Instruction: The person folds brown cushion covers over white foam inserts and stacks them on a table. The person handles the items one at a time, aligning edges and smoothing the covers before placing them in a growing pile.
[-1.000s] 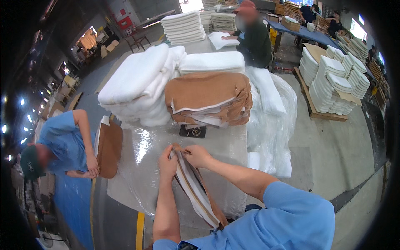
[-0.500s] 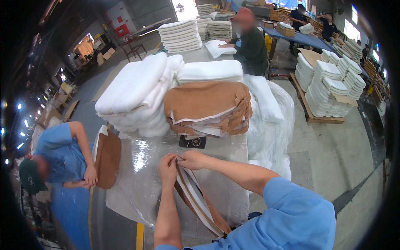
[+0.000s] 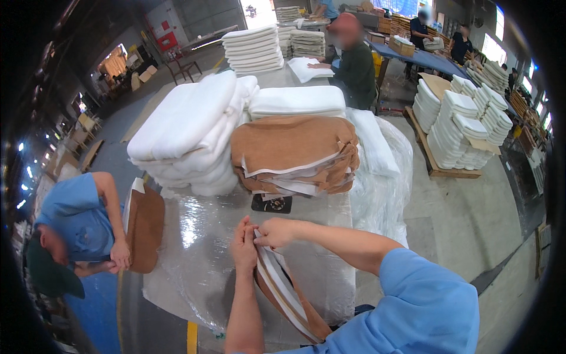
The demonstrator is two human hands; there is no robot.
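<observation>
Above the plastic-covered table (image 3: 194, 265), a brown fabric cover (image 3: 312, 315) with a white inner side stretches from my hands down toward my body. Its long edge gapes open, showing white and brown bands. My left hand (image 3: 243, 248) is closed on the cover's far end, its fingers pointing up. Close against it, my right hand (image 3: 275, 232) pinches the same end from the right. Whatever small part sits between the fingertips is hidden. Just beyond the hands lies a small black tray (image 3: 271, 203) holding small items I cannot make out.
A stack of brown covers (image 3: 289, 147) stands ahead, beside piled white cushion pads (image 3: 183, 124). Clear plastic wrap (image 3: 389, 194) hangs at the table's right. To the left, a person (image 3: 76, 218) handles a brown cushion (image 3: 146, 230). Another person (image 3: 356, 65) works beyond the piles.
My hands have shifted slightly right and nearer, still together on the cover's end. My left fingers now point more upward. The person at left has bent lower over the brown cushion.
</observation>
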